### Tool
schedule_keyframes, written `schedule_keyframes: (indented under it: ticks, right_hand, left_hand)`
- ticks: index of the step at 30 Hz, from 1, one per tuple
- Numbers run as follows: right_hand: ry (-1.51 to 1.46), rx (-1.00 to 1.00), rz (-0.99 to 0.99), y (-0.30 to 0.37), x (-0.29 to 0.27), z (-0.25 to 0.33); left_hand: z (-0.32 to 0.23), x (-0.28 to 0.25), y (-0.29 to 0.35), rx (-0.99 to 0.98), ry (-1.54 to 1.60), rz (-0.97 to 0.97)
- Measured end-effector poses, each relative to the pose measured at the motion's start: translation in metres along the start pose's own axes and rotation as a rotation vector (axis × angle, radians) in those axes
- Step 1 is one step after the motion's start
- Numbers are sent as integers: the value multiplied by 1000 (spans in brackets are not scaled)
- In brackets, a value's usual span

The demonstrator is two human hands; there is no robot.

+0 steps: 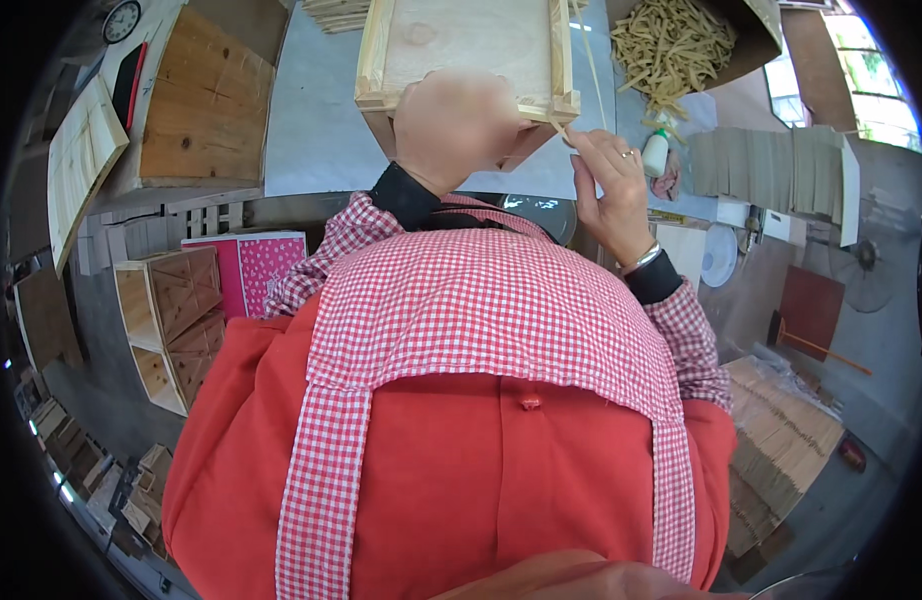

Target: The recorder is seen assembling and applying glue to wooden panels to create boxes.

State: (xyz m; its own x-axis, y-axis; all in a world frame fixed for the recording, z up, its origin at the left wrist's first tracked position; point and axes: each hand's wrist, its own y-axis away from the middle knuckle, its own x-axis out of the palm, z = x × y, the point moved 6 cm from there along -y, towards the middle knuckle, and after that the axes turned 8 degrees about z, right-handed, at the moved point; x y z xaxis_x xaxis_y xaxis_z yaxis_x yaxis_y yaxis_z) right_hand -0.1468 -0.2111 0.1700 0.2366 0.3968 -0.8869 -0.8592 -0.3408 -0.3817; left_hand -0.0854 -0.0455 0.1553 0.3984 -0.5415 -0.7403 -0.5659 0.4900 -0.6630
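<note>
A pale wooden box frame (468, 45) with a raised rim stands on the table in front of me. My left hand (456, 120) lies over the near edge of the box; its fingers are smeared and I cannot make them out. At the box's near right corner, my right hand (613, 185) is closed, thumb and forefinger pinching a thin pale strip (561, 130). This strip reaches the corner of the box.
A heap of short pale strips (671, 45) spills at the far right, beside a white bottle with a green cap (656, 155). Stacked thin boards (766, 172) stand farther right. At the left are a large wooden box (206, 100) and a slatted board (81, 165).
</note>
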Motion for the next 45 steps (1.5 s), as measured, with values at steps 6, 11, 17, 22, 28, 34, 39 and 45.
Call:
schedule_keyframes:
  ticks: [6, 11, 17, 22, 28, 34, 39, 45]
  right_hand:
    - [-271, 301, -442, 41, -16, 20]
    - [-784, 549, 58, 13, 65, 8]
    - [-956, 501, -62, -10, 98, 15]
    - [-1048, 637, -236, -6, 77, -25]
    - [-898, 504, -23, -43, 54, -53]
    - [-997, 552, -52, -50, 64, -61]
    - [-982, 449, -82, -52, 42, -77]
    - [-938, 567, -103, -72, 57, -88]
  left_hand:
    - [20, -17, -4, -93, 261, 17]
    - [143, -55, -41, -381, 522, -248]
    - [246, 103, -41, -716, 1604, 144]
    - [200, 50, -13, -813, 1375, 28]
    - [137, 0, 43, -929, 1518, 439]
    - [147, 52, 24, -654, 1169, 352]
    - [122, -14, -9, -679, 914, 355]
    - [139, 48, 2, -831, 941, 344]
